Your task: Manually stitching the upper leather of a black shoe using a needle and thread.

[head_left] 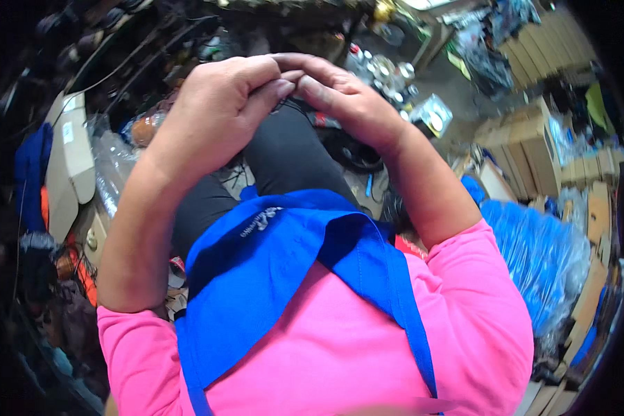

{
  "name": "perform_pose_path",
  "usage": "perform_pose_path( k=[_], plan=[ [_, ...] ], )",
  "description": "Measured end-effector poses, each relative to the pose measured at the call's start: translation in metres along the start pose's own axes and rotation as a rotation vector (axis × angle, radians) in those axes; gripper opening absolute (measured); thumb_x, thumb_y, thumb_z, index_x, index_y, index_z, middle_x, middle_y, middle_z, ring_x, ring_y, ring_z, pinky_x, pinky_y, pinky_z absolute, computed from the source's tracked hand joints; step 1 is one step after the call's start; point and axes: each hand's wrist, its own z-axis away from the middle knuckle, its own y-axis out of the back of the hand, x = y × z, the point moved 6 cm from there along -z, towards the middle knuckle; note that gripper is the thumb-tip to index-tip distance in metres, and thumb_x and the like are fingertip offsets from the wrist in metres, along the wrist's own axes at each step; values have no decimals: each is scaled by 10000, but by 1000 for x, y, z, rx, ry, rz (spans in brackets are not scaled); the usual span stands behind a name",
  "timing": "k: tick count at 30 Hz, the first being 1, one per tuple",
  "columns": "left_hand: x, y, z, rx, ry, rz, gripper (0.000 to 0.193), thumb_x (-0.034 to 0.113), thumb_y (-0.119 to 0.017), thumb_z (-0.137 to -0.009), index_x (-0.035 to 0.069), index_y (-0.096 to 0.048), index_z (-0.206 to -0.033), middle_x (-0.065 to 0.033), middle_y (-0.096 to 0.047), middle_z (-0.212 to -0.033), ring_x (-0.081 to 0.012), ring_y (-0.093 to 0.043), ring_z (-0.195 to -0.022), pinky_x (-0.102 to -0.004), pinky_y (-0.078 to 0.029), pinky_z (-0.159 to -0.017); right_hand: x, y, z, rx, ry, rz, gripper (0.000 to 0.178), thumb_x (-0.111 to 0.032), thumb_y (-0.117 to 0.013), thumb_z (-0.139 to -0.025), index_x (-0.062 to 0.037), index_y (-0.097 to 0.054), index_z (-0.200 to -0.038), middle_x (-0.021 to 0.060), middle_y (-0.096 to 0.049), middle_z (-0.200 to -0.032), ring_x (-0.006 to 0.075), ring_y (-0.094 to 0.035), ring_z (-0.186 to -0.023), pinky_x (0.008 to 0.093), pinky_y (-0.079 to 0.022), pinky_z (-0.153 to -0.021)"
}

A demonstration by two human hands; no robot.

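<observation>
My left hand (222, 104) and my right hand (350, 100) meet in front of me, above my knees. The fingers of both are curled, and the fingertips come together at one spot. The left thumb presses against its fingers; the right thumb points in beside it. Whatever lies between the fingertips, if anything, is hidden or too small to name. Below the hands are my dark trousers (291, 152) and a blue apron (263, 263) over a pink shirt.
Cardboard boxes (520, 142) stand at the right, above a bundle in blue plastic (534, 239). Several small bottles or cans (385, 73) cluster beyond my right hand. A beige cardboard piece (73, 163) and clear plastic wrap (111, 163) lie at the left amid dark clutter.
</observation>
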Motion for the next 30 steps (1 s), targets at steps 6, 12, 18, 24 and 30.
perform_pose_path(
  k=[6,12,18,24,30],
  plan=[
    [-50,27,42,61,343,118,178,145,-606,-884,-6,-556,-804,-89,-472,-665,-133,-436,-633,-292,-381,-581,13,-29,-48,26,-368,183,334,-351,-619,-883,-40,-659,-996,-29,-612,-830,48,-523,-727,215,-428,-652],
    [-74,7,72,160,383,341,114,102,-629,-864,-1,-641,-914,-49,-593,-767,-126,-547,-743,-268,-441,-681,15,-33,-48,52,-272,193,198,-189,-686,-837,0,-676,-897,-12,-634,-791,48,-540,-727,210,-440,-666],
    [-99,11,95,260,437,512,144,63,-661,-828,7,-681,-959,-42,-665,-888,-93,-590,-857,-239,-460,-780,10,-15,-34,188,-330,140,151,-155,-682,-837,-12,-661,-882,-18,-627,-775,35,-542,-700,196,-437,-635],
    [-117,7,118,343,546,774,129,68,-687,-820,0,-682,-930,-24,-667,-888,-66,-580,-814,-217,-463,-762,20,18,-14,234,-366,203,176,-207,-662,-853,-35,-655,-890,-24,-623,-754,43,-531,-671,199,-428,-656],
    [-82,19,107,314,327,361,119,53,-703,-770,33,-684,-885,-36,-652,-778,-129,-605,-731,-260,-450,-713,-17,4,-25,140,-24,1679,290,-210,-647,-834,-57,-653,-1080,115,-584,-1186,213,-555,-1064,298,-433,-849]
  ],
)
